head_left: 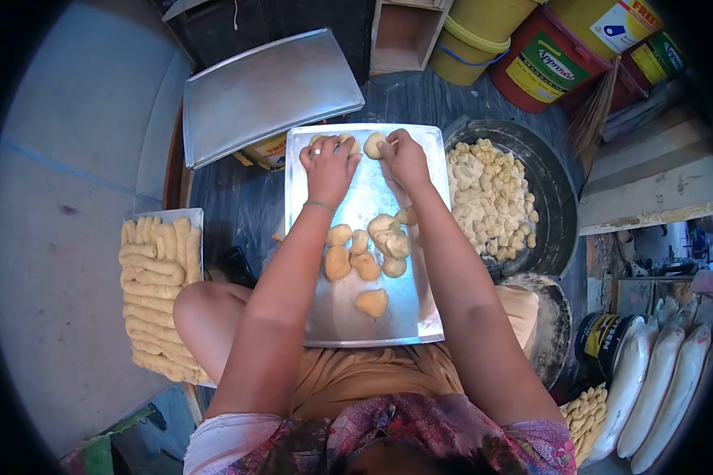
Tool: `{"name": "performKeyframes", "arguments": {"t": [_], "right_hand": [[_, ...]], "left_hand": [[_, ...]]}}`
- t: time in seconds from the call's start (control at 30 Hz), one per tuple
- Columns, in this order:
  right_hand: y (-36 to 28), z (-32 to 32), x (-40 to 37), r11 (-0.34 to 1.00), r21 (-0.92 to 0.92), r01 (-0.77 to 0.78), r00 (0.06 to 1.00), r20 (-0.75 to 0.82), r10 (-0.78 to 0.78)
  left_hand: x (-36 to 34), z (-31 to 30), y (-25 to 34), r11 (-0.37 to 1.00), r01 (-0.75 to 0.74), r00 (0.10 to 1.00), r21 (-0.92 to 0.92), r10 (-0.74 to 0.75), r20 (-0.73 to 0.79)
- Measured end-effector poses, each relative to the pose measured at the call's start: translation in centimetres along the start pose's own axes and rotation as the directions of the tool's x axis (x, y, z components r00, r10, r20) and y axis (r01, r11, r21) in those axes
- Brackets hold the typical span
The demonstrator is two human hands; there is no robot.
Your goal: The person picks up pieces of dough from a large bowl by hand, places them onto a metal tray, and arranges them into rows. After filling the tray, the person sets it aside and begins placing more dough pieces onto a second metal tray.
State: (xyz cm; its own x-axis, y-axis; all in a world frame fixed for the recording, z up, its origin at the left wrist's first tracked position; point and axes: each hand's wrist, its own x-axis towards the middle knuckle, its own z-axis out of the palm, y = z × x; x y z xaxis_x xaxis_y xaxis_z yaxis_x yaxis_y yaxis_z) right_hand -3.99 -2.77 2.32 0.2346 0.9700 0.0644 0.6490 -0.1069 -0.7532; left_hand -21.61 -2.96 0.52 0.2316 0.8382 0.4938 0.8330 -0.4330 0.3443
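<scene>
A metal baking tray point(356, 336) rests on my lap with pale dough pieces on it. Near its far edge, my left hand point(329, 168) curls its fingers over dough balls that they partly hide; a ring and a green wristband show on it. To its right, my right hand point(405, 162) grips a round dough ball point(375, 145) at its side with thumb and fingers. Several loose dough lumps point(364, 265) lie mid-tray, some touching each other. One single dough lump point(372, 302) sits closer to me.
At right, a wide dark round pan point(558, 206) holds many floured dough pieces point(491, 198). A tray of dough ropes point(158, 293) lies at left. An upturned metal tray point(273, 91) stands beyond. Margarine buckets point(543, 59) line the back right; filled plastic bags point(650, 388) stand lower right.
</scene>
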Motion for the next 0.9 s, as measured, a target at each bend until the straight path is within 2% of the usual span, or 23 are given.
{"name": "performKeyframes", "arguments": {"t": [0.1,0.13,0.17,0.23,0.3,0.33,0.4,0.43,0.47,0.5,0.57,0.63,0.67,0.77,0.87,0.9], "right_hand": [[0.2,-2.0,-0.7,0.994,0.044,0.098,0.993,-0.07,-0.095],[0.1,-3.4,-1.3,0.993,0.102,0.056,0.998,-0.013,-0.055],[0.8,-4.8,-2.2,0.981,0.124,0.149,0.98,0.111,-0.163],[2.4,-6.9,-4.3,0.928,0.2,0.314,0.865,0.343,-0.366],[3.2,-7.6,-6.0,0.831,0.043,0.555,0.729,0.456,-0.51],[3.5,-7.8,-6.5,0.748,-0.022,0.663,0.647,0.52,-0.558],[3.6,-8.1,-6.1,0.95,0.121,0.287,0.773,0.556,-0.305],[3.4,-8.2,-5.4,0.98,0.183,0.077,0.792,0.586,-0.172],[2.9,-8.3,-4.5,0.983,0.179,-0.039,0.885,0.463,-0.049],[4.3,-7.0,-3.2,0.968,0.251,-0.025,0.972,0.23,-0.035],[1.5,-6.3,-2.0,0.949,0.304,0.08,0.988,-0.15,-0.035],[3.3,-3.6,-0.6,0.987,-0.033,0.159,0.961,-0.226,-0.162],[3.7,-2.8,-0.3,0.961,-0.206,0.186,0.941,-0.245,-0.235],[4.5,-2.0,-0.4,0.953,-0.27,0.136,0.953,-0.227,-0.2],[4.7,-2.5,-0.3,0.976,-0.135,0.171,0.964,-0.18,-0.194],[4.8,-2.6,-0.5,0.968,-0.176,0.178,0.966,-0.159,-0.206]], "left_hand": [[0.4,0.5,-0.6,1.0,0.021,0.999,0.013,-0.021,0.05],[0.4,0.4,-0.5,0.999,0.015,1.0,0.036,-0.016,0.025],[0.3,0.3,-0.2,0.998,0.009,1.0,0.059,-0.009,0.001],[0.8,-0.3,0.7,0.997,-0.05,0.998,0.058,0.053,-0.037],[1.5,-1.3,2.2,0.987,-0.159,0.985,0.007,0.159,-0.064],[1.8,-0.8,2.7,0.969,-0.244,0.968,0.038,0.246,-0.055],[2.3,0.4,2.9,0.975,-0.224,0.972,0.002,0.224,0.065],[2.5,0.8,3.0,0.977,-0.213,0.97,-0.011,0.213,0.121],[2.8,1.1,3.3,0.983,-0.185,0.979,-0.006,0.184,0.082],[2.9,1.3,3.5,0.986,-0.168,0.981,-0.013,0.168,0.094],[3.1,1.1,4.1,0.99,-0.14,0.982,-0.025,0.142,0.124],[3.2,0.6,4.6,0.993,-0.117,0.979,-0.024,0.119,0.168],[3.2,0.3,4.8,0.994,-0.103,0.977,-0.022,0.106,0.187],[1.7,-0.7,4.0,0.997,-0.071,0.997,-0.039,0.072,0.016],[0.0,-1.8,2.0,0.994,0.105,0.994,0.03,-0.104,-0.028],[-0.5,-2.2,1.5,0.985,0.165,0.985,0.043,-0.163,-0.051]]}}
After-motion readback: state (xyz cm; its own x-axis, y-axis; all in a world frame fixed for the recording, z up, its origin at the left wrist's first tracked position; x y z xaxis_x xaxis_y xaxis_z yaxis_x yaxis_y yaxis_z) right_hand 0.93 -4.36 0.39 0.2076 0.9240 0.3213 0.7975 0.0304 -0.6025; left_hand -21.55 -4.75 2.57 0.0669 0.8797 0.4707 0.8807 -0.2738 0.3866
